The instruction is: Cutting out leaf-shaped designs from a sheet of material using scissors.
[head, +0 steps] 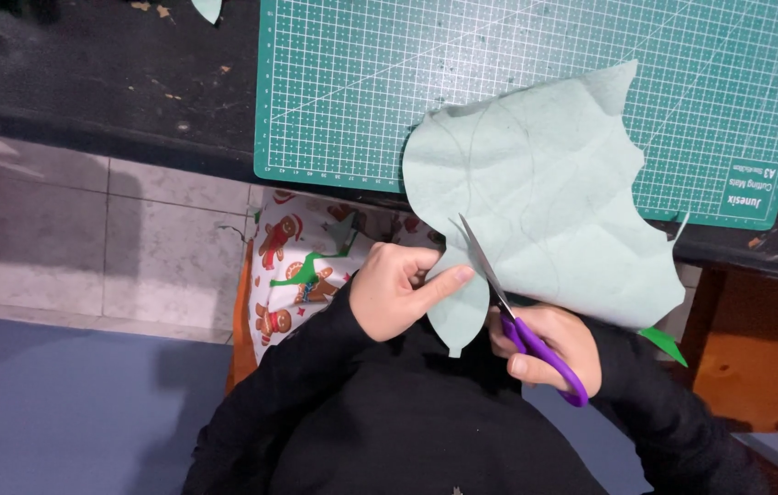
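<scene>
A large pale green paper sheet (545, 192) with faint pencil curves hangs over the table's front edge. My left hand (394, 291) pinches its lower, leaf-shaped lobe between thumb and fingers. My right hand (549, 344) grips purple-handled scissors (508, 307); their blades are parted and point up-left into the paper, along a drawn curve. Both arms wear black sleeves.
A green gridded cutting mat (352, 82) lies on the dark table (105, 73). Small paper scraps sit at the table's far edge. A cloth with gingerbread figures (302, 261) lies below the table. Grey floor tiles and a blue mat are at left.
</scene>
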